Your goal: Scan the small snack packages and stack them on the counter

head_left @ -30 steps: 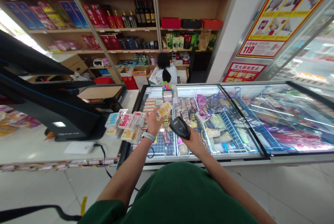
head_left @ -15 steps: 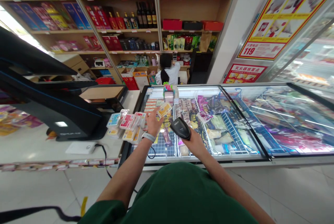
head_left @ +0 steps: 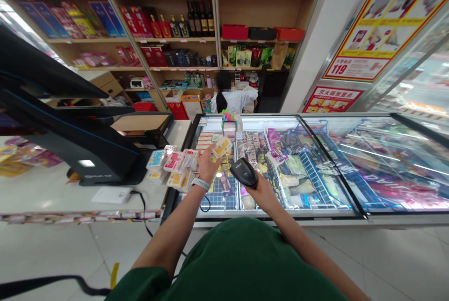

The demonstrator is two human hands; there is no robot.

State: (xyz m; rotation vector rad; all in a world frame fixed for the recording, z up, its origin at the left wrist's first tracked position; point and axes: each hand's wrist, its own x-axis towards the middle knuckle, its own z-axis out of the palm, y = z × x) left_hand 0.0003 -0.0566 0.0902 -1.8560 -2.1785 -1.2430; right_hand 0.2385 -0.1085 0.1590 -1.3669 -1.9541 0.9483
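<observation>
My left hand [head_left: 206, 164] holds up a small yellow packet [head_left: 222, 147] between thumb and fingers, above the glass lid of a chest freezer [head_left: 266, 207]. My right hand [head_left: 261, 192] grips a black barcode scanner [head_left: 244, 172], its head turned toward the packet and a little below it. A white watch is on my left wrist. To the left of my left hand, a pile of small pink, blue and yellow packets [head_left: 170, 168] lies on the corner of the white counter [head_left: 52, 198].
A black checkout terminal [head_left: 70, 123] stands on the counter at the left. The freezer holds several frozen goods in wire baskets. A person in white [head_left: 233, 97] crouches behind the freezer, before shelves of boxes and bottles. Red posters hang on the right.
The view has drifted slightly. My hands keep the packet and scanner in nearly the same pose. The person behind the freezer has straightened and shifted to the right.
</observation>
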